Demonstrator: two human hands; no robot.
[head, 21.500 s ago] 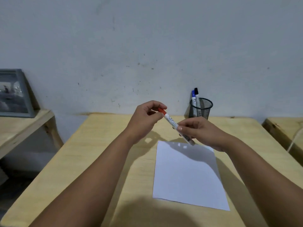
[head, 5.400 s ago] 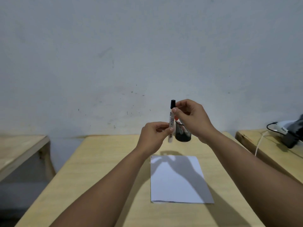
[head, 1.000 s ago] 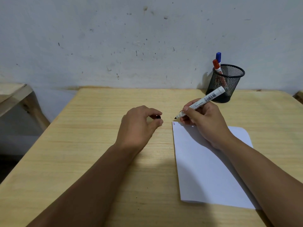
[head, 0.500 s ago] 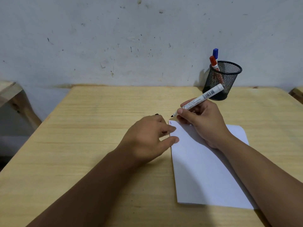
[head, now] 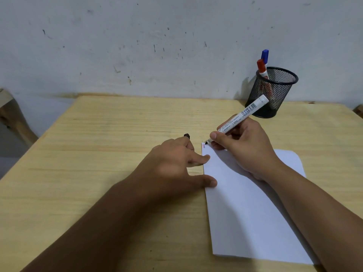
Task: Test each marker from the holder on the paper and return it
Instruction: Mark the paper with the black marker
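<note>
My right hand (head: pixel 243 146) grips an uncapped white marker (head: pixel 243 112), and its black tip touches the top left corner of the white paper (head: pixel 255 213). Short red and blue strokes (head: pixel 203 146) show at that corner. My left hand (head: pixel 172 169) lies flat, thumb and a finger pressing the paper's left edge. The marker's black cap (head: pixel 186 135) lies on the table just beyond my left fingers, partly hidden by them. A black mesh holder (head: pixel 272 95) at the back right keeps a red-capped marker (head: pixel 261 68) and a blue-capped marker (head: pixel 265 54).
The wooden table (head: pixel 108 144) stands against a scuffed white wall. A second wooden surface's edge (head: pixel 5 107) shows at the far left, and another corner (head: pixel 358 110) at the far right.
My left hand has left the black cap on the table and moved right onto the paper's edge. My right hand has brought the marker tip down to the paper's corner.
</note>
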